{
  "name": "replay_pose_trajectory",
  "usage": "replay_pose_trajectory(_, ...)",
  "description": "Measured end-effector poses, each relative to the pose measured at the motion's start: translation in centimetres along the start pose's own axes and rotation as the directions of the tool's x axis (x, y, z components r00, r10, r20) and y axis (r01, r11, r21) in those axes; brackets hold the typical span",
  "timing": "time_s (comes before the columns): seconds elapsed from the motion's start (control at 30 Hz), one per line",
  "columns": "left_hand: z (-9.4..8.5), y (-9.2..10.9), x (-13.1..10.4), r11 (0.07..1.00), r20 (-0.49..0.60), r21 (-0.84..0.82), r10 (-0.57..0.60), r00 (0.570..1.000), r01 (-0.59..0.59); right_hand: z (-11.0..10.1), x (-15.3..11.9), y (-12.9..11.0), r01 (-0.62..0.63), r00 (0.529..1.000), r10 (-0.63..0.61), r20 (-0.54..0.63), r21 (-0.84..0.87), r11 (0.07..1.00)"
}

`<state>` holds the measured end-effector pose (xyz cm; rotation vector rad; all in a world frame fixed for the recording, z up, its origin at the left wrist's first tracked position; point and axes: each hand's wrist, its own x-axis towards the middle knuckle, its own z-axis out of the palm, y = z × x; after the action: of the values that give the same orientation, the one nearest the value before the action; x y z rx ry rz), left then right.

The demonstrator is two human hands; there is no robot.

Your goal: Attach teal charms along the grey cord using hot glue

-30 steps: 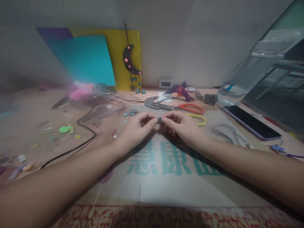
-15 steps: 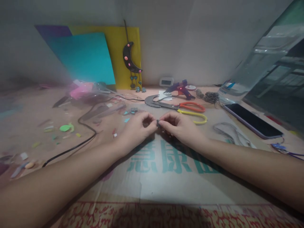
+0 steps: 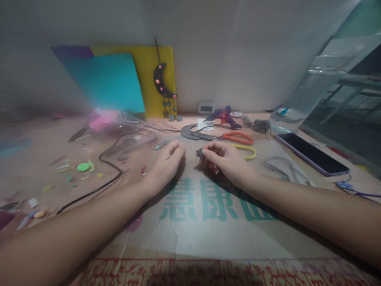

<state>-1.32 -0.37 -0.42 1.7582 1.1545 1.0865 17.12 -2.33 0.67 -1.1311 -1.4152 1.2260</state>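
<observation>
Craft workspace: glue gun (image 3: 223, 115), scissors (image 3: 213, 137)

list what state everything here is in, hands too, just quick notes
right hand: fingers pinching a small grey piece
small grey piece: held
left hand: fingers curled, apart from right hand; cannot tell if it holds anything
glue gun: red light lit
phone: face up, screen dark
scissors: lying down, handles spread apart
small display: readout too small to read

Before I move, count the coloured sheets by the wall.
3: turquoise sheet in front, purple sheet behind at its left, yellow sheet behind at its right; others may be hidden.
</observation>
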Motion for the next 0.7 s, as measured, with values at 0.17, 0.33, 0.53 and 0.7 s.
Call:
replay_pose_trajectory(0.17, -0.2, 0.2, 0.0, 0.995, 0.029, 0.084, 0.042, 0.999, -0.045, -0.2, 0.0, 0.1, 0.044, 0.999, -0.044, 0.013, -0.023, 0.999)
replay_pose_trajectory(0.33, 0.0, 0.4, 0.2, 0.997, 0.05, 0.06, 0.045, 0.998, -0.048, -0.2, -0.1, -0.2, 0.035, 0.999, -0.035, 0.016, -0.028, 0.999)
replay_pose_trajectory(0.53, 0.2, 1.0, 0.0, 0.996, 0.094, 0.081, 0.025, 0.995, -0.033, -0.2, 0.0, 0.0, 0.037, 0.999, -0.037, 0.005, -0.004, 0.999)
replay_pose_trajectory(0.7, 0.1, 0.9, 0.0, 0.997, 0.07, 0.063, 0.031, 0.997, -0.035, -0.2, 0.1, 0.1, 0.028, 0.999, -0.028, 0.015, 0.01, 1.0)
